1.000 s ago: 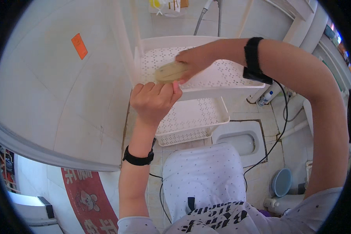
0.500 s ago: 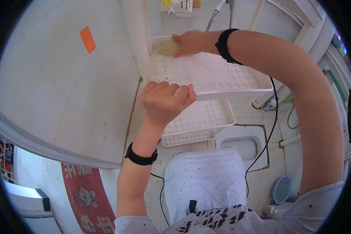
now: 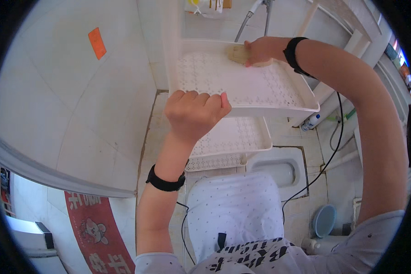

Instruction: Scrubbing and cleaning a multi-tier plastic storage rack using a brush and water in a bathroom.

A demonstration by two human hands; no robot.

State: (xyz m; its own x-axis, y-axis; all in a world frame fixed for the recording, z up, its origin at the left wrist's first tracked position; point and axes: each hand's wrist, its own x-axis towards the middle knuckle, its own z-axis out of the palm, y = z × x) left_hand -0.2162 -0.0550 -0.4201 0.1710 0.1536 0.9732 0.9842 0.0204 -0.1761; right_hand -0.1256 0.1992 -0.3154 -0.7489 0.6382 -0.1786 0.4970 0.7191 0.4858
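A white plastic rack has an upper tray (image 3: 205, 75) with a perforated floor and a raised rim. My left hand (image 3: 194, 114) is closed around the near left corner of that tray, at its front rim. Most of what its fingers wrap round is hidden behind the knuckles. Over the far part of the tray, my right hand (image 3: 259, 51) grips a pale yellow sponge-like block (image 3: 237, 54). The block lies against the tray floor close to the back rim. Its exact kind is hard to make out, as the hand covers part of it.
A lower tray (image 3: 233, 137) of the rack sits beneath. Beyond it is a squat toilet (image 3: 283, 173) in the tiled floor. A blue basin (image 3: 324, 221), a bottle (image 3: 310, 122) and a black cable (image 3: 337, 137) are at the right. A shower hose (image 3: 243, 27) hangs behind.
My right hand has moved right along the back of the upper tray with the pale yellow block, away from the far left corner. My left hand keeps its hold.
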